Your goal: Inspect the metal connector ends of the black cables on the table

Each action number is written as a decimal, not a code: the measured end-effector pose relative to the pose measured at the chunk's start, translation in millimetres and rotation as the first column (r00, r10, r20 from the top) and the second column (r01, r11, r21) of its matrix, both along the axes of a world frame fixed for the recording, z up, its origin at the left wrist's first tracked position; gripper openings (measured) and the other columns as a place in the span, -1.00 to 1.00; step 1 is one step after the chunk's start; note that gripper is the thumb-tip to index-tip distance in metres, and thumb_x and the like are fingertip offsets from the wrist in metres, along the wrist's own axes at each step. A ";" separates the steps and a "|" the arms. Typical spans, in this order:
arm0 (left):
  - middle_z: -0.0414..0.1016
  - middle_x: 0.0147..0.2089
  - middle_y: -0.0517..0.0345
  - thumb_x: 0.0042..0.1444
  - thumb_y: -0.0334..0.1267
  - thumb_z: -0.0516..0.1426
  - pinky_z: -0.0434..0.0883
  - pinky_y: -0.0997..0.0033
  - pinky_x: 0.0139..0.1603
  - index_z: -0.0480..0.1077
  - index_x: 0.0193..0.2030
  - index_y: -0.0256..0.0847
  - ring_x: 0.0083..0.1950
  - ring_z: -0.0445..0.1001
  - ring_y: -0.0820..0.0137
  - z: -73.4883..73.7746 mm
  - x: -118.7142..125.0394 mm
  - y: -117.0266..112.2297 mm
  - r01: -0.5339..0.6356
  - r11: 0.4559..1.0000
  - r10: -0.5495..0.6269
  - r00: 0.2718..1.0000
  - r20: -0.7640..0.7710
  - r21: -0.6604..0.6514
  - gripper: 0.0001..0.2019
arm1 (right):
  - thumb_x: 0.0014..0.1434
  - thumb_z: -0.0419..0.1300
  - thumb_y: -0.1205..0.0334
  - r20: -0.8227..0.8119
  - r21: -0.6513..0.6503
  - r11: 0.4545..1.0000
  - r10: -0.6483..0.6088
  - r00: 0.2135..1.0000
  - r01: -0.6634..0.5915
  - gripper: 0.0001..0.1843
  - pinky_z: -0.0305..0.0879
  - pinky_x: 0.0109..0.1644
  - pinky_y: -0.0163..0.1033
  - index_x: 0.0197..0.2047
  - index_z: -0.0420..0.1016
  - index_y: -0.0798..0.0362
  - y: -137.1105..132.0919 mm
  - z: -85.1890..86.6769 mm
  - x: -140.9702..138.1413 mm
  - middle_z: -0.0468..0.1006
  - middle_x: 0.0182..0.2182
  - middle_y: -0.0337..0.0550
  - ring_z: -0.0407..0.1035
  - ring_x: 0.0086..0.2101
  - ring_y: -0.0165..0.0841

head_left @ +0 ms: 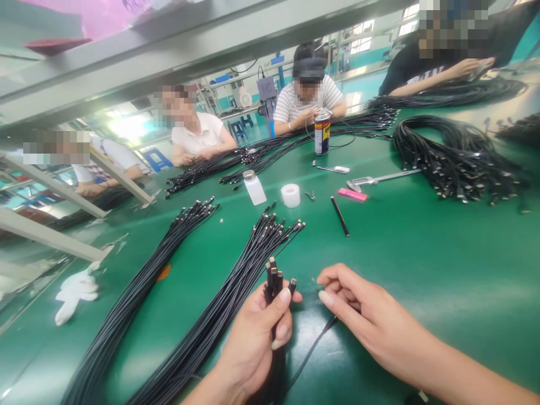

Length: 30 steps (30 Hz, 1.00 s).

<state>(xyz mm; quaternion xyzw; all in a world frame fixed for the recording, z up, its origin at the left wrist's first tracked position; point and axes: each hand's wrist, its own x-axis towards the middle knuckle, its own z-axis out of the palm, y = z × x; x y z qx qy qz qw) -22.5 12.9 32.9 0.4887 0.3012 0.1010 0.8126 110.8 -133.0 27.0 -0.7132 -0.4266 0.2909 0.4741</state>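
Several black cables rise from a person's left hand in the head view, thumb and fingers clamped around them, connector tips bared above the fist. Right of that grip, the right hand curls over a single cable, its thumb and forefinger tips slightly parted; whether its folded fingers pinch the cable cannot be told. One small handful looks gathered so far, with the single cable outside it. Just left of the grip lies a large bundle, and farther left a second bundle; whether these are finished or waiting does not show. Overlap hides the count in the fist, and the cables' lower lengths run out of frame below
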 end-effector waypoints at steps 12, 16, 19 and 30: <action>0.54 -0.32 0.03 -0.02 -0.29 0.39 0.38 0.48 -0.31 0.44 -0.24 -0.35 -0.39 0.46 0.46 1.2 0.4 -3.2 -0.017 1.000 0.017 1.000 0.002 -0.012 -0.72 | 0.37 0.09 0.23 0.021 0.088 0.993 0.078 0.997 -0.080 -0.76 0.30 -0.16 -0.30 -0.16 0.61 -0.09 1.2 7.6 -2.3 0.56 -0.29 -0.27 0.42 -0.26 -0.40; 0.54 -0.35 0.06 -0.03 -0.31 0.39 0.38 0.48 -0.32 0.45 -0.26 -0.34 -0.38 0.47 0.45 2.1 0.6 -4.5 -0.009 1.000 0.009 1.000 0.007 0.009 -0.74 | 0.38 0.09 0.24 -0.008 0.124 0.987 0.104 0.995 -0.102 -0.73 0.30 -0.12 -0.32 -0.09 0.64 -0.15 0.5 9.3 -3.2 0.59 -0.26 -0.28 0.43 -0.24 -0.40; 0.53 -0.36 0.07 -0.05 -0.31 0.40 0.38 0.47 -0.32 0.45 -0.27 -0.34 -0.39 0.46 0.45 1.7 0.8 -4.8 -0.011 1.000 0.011 1.000 0.004 0.027 -0.73 | 0.38 0.09 0.24 -0.022 0.126 0.987 0.106 0.994 -0.103 -0.72 0.29 -0.15 -0.33 -0.07 0.64 -0.17 -0.6 9.8 -3.6 0.59 -0.29 -0.29 0.43 -0.26 -0.41; 0.46 -0.50 0.17 -0.06 -0.30 0.41 0.32 0.49 -0.37 0.45 -0.30 -0.32 -0.46 0.38 0.49 3.1 0.8 -6.6 -0.010 0.998 0.009 1.000 0.017 0.068 -0.74 | 0.38 0.09 0.26 -0.031 0.133 0.985 0.113 0.993 -0.108 -0.71 0.26 -0.16 -0.34 -0.07 0.64 -0.20 -0.9 9.8 -3.4 0.58 -0.30 -0.32 0.41 -0.26 -0.43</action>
